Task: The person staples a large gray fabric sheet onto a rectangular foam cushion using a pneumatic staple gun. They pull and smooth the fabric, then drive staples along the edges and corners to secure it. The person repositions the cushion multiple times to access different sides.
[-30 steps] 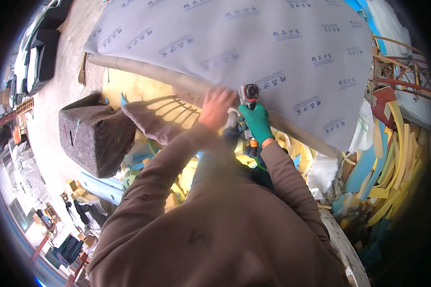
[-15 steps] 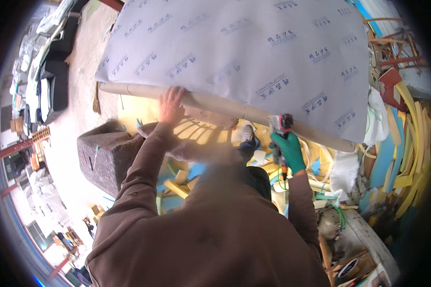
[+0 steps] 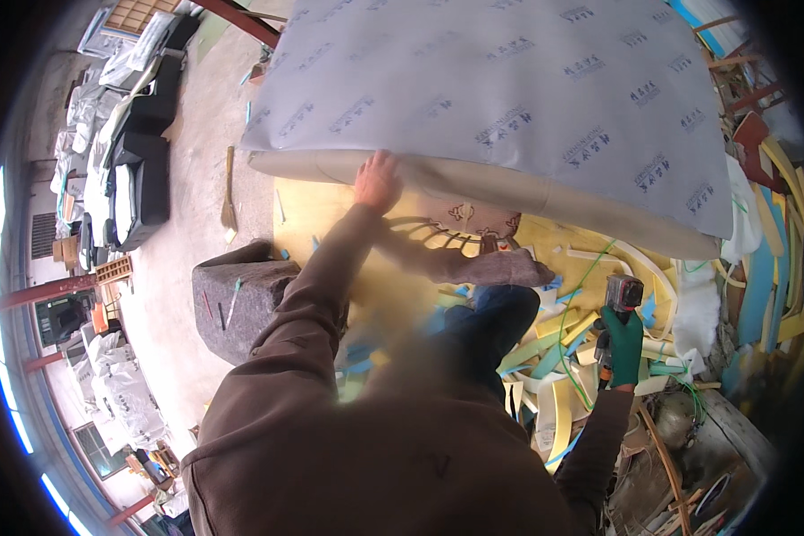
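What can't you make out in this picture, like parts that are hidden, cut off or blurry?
All in the head view:
Gray sheet: far side cut off by the picture's top edge.
Tool: its grip is mostly covered by the gloved right hand.
Left hand: too small to tell if it presses or grips the beige edge.
Foam scraps left of the leg: hazed by a blur.

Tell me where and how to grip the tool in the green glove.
Grip the tool by the narrower part behind its bulky head, probably best from the near side: the gloved right hand wraps it there, and the head juts beyond.
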The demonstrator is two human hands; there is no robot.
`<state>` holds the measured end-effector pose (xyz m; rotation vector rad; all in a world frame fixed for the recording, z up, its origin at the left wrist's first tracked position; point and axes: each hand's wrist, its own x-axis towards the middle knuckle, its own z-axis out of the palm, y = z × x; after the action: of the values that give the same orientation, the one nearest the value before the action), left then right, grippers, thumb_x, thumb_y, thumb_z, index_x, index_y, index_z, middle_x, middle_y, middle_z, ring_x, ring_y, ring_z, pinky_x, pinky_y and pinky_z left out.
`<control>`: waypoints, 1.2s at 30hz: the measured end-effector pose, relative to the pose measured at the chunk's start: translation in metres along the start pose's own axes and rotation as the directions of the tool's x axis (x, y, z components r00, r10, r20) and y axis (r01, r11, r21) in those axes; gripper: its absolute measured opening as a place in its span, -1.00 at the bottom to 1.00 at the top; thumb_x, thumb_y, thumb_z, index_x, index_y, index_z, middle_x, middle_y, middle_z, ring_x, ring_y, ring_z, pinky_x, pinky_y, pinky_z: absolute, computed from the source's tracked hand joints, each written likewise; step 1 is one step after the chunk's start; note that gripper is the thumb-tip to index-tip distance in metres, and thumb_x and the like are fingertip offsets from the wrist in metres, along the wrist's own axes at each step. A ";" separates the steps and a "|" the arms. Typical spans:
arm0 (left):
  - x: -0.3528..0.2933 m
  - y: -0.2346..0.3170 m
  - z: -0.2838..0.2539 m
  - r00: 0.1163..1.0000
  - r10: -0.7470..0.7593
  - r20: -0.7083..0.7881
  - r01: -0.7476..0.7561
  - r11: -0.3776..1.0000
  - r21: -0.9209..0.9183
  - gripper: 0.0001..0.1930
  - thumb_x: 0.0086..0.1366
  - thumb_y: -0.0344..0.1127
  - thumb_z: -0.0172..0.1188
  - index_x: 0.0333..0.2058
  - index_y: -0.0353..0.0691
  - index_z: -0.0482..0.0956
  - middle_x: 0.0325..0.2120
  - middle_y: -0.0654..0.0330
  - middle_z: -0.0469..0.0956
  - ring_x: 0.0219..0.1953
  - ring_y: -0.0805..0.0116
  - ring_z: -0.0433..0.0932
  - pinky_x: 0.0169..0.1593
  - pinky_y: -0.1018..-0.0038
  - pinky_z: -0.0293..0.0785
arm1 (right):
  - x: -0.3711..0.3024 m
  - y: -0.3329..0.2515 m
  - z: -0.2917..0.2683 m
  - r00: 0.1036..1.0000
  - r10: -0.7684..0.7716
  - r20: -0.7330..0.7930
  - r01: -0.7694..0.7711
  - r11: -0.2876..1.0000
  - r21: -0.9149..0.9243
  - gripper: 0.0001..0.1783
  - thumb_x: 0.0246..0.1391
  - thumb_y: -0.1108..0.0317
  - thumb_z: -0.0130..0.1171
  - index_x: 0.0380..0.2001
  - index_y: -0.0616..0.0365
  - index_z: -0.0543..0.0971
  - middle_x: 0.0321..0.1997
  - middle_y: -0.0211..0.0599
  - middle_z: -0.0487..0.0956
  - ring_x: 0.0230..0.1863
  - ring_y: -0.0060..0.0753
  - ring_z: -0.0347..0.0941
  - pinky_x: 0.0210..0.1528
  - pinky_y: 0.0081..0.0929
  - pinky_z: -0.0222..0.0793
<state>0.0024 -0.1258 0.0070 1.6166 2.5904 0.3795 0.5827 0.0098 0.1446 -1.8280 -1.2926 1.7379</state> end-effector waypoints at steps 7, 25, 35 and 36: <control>0.001 -0.065 -0.006 0.994 -0.107 0.037 0.097 0.974 0.202 -0.20 0.20 -0.38 0.26 0.48 0.04 0.41 0.47 0.07 0.37 0.58 -0.07 0.26 0.56 -0.26 0.18 | -0.029 -0.007 0.045 0.999 -0.027 -0.022 0.028 0.999 0.041 -0.69 0.24 0.24 0.42 -0.05 0.18 0.67 -0.39 -0.33 0.70 -0.57 -0.60 0.45 -0.53 -0.52 0.32; 0.015 -0.124 -0.023 0.931 0.346 0.118 -0.337 0.937 -0.087 -0.22 0.20 -0.47 0.24 0.45 0.09 0.50 0.08 0.06 0.49 0.20 0.00 0.45 0.35 0.02 0.33 | 0.051 -0.131 0.362 0.989 -0.003 0.149 -0.010 0.996 0.086 -0.63 0.30 0.03 0.44 -0.11 0.12 0.71 -0.38 -0.41 0.66 -0.45 -0.55 0.55 -0.41 -0.45 0.45; 0.023 -0.136 -0.027 0.917 0.367 0.159 -0.334 0.921 -0.200 -0.22 0.21 -0.42 0.26 0.47 0.04 0.46 0.12 0.09 0.46 0.25 0.00 0.41 0.47 -0.08 0.22 | 0.101 -0.091 0.414 0.995 0.093 -0.023 -0.094 0.995 -0.026 -0.70 0.29 0.13 0.38 -0.24 0.18 0.70 -0.44 -0.28 0.69 -0.58 -0.40 0.58 -0.51 -0.32 0.51; 0.025 -0.137 -0.026 0.919 0.368 0.140 -0.338 0.920 -0.199 -0.22 0.21 -0.42 0.27 0.47 0.02 0.45 0.12 0.09 0.46 0.26 0.00 0.41 0.48 -0.08 0.21 | 0.103 -0.091 0.414 0.994 0.096 -0.048 -0.098 0.994 -0.045 -0.71 0.30 0.14 0.37 -0.24 0.19 0.70 -0.44 -0.26 0.69 -0.59 -0.39 0.59 -0.51 -0.31 0.53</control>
<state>-0.1336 -0.1658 0.0006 1.9569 2.0734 0.4433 0.1560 -0.0073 0.0561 -1.9758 -1.2571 1.7167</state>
